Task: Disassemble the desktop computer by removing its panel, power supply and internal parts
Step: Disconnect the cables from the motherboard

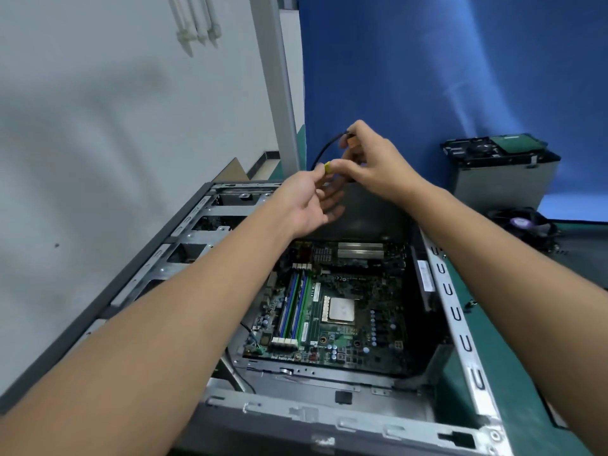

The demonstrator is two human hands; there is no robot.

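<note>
The computer case point(454, 311) lay on its side across the lower centre of the frame, panel off, open face up. Its motherboard point(342, 291) sat on the case floor with the processor socket point(340, 309) bare and the memory slots point(296, 304) to its left. The drive bays point(197, 225) lined the left edge; the right rim, with its U-shaped slots, ran down toward the lower right corner.

Both hands were raised above the far edge of the case, well clear of the board, with open room beneath them. The left hand point(306, 199) appeared to pinch a yellow plug point(328, 167) between thumb and forefinger, the other fingers loosely curled; blur limited certainty. The right hand point(375, 162), just beside it, had its fingers curled round the end of a black cable point(324, 151), which arched down to the left of the hands.

On the green mat point(526, 373) at the right, well apart from the case, stood a grey metal unit point(503, 179) and a fan point(523, 223), before a blue backdrop point(460, 77).
</note>
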